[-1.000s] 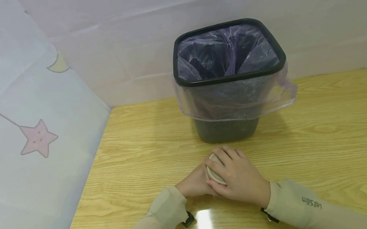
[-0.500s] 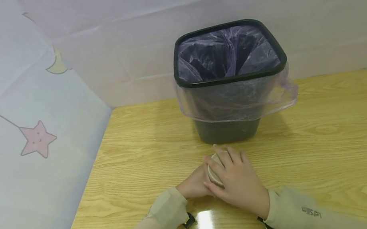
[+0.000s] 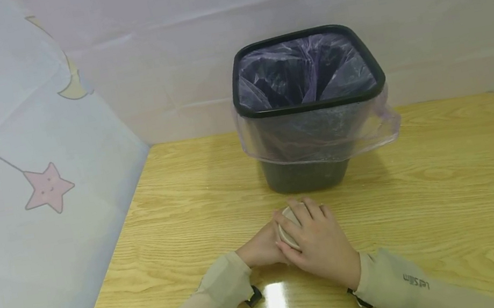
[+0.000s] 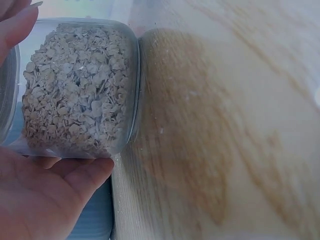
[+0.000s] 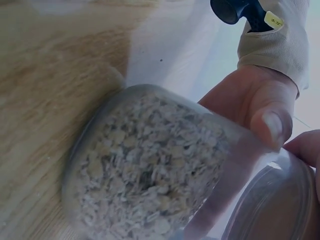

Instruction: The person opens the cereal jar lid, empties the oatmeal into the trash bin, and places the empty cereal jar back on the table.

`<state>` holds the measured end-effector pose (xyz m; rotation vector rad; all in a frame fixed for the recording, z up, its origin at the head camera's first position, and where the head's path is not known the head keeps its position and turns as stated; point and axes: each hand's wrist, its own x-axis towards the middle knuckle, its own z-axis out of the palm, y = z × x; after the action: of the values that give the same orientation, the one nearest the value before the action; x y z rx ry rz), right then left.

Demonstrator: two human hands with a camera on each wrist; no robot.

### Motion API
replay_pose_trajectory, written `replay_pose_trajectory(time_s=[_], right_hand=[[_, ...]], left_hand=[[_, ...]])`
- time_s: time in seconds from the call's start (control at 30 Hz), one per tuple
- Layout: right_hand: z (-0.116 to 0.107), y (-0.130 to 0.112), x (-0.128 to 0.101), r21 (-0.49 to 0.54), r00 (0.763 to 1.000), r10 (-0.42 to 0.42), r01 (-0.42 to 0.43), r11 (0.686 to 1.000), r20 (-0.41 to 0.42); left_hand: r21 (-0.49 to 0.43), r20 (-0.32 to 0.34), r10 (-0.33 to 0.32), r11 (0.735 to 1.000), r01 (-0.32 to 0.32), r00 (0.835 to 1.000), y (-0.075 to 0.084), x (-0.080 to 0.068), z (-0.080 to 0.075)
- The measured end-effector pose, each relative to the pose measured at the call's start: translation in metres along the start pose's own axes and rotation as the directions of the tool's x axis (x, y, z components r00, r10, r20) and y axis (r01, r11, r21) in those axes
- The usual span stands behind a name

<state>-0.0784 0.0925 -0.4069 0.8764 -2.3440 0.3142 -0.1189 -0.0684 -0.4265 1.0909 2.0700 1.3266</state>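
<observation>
A clear jar of oat flakes stands on the table, its glass also filling much of the right wrist view. My left hand grips the jar's side, with fingers curled beneath it in the left wrist view. Over the jar's pale beige lid lies my right hand, its fingers and thumb gripping the lid's rim. In the head view both hands hide the jar's body. The lid sits on top of the jar.
Just beyond the hands stands a black bin lined with a purple plastic bag folded over its rim. The wooden table meets patterned cloth walls at the back and left.
My right hand has turned slightly on the lid, its wrist shifting a little left. Its fingers straightened midway, then bent over the lid again. My left hand and the bin stay put.
</observation>
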Motion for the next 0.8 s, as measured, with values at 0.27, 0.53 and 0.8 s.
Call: replay_pose_trajectory(time_s=[0.27,0.53,0.8], right_hand=[[-0.0001,0.0044,0.0005,0.046,0.999,-0.042,0.042,0.998,-0.001],[-0.0003,0.0064,0.0002,0.089,0.998,-0.062,0.062,0.994,-0.004],[-0.0084,0.0025,0.0006,0.098,0.996,-0.006,-0.003,0.995,0.088]], left_hand=[[-0.129,-0.003,-0.051,0.990,0.050,0.999,0.0009,-0.0011,-0.0004],[-0.122,-0.009,-0.065,0.990,0.064,0.998,-0.0007,-0.0014,-0.0003],[0.053,-0.006,0.029,0.998,-0.029,1.000,-0.0018,0.0011,-0.0004]])
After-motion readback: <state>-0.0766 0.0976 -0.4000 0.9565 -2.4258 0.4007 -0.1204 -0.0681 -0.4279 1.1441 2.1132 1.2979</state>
